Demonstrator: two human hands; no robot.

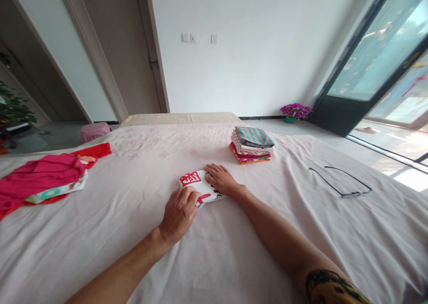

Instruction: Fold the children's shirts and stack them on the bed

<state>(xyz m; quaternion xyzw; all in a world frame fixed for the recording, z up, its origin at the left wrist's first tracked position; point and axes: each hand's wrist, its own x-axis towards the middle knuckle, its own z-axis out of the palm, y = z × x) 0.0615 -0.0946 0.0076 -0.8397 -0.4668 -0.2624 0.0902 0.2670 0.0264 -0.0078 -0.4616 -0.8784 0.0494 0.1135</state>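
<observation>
A folded white cloth (206, 199) with red and black print lies on the pale sheet in front of me. My left hand (180, 211) is at its near left edge, fingers curled and closed on the cloth; the fingertips are partly hidden. Flat across the cloth's right side rests my right hand (220, 179), open, fingers stretched out. Just beyond it stands a neat stack of folded cloths (252, 144), with an orange-and-blue striped one on top. To the far left is a loose pile of clothes (47, 177) in pink, red and white-green.
A pair of glasses (347, 192) lies on the sheet (284, 232) at the right. Beyond the covered surface are a pink stool (96, 131), a pot of purple flowers (296, 111), a white wall and a dark-framed glass door (354, 94).
</observation>
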